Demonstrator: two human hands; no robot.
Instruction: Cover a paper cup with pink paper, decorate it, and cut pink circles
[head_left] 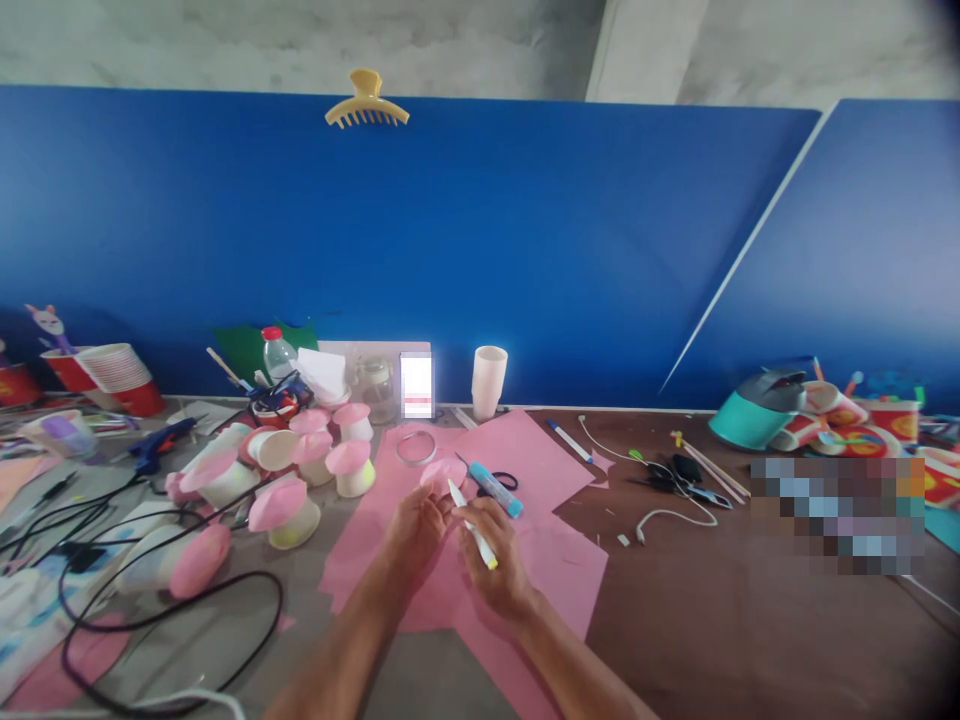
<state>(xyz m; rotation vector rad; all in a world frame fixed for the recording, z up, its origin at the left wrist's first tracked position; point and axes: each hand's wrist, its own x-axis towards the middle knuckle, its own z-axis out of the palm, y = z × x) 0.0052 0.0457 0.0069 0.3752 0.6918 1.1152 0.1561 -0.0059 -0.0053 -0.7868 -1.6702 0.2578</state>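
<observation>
The left hand (415, 525) pinches a pink paper disc (444, 472) over the pink sheet (555, 570) on the counter (712, 610), fingers closed on the disc's near edge; the right hand (495, 560), fingers curled shut, grips a white pen (472, 525) whose tip meets the disc; just beyond the disc lie a blue glue stick (495, 489) and a tape ring (416, 447); left of it stand paper-cup mushrooms (330, 465).

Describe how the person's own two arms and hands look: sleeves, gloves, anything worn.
Both forearms come up from the bottom edge bare, with no sleeve in view. The left hand and right hand wear no gloves. No watch, bracelet or ring can be made out at this size.
</observation>
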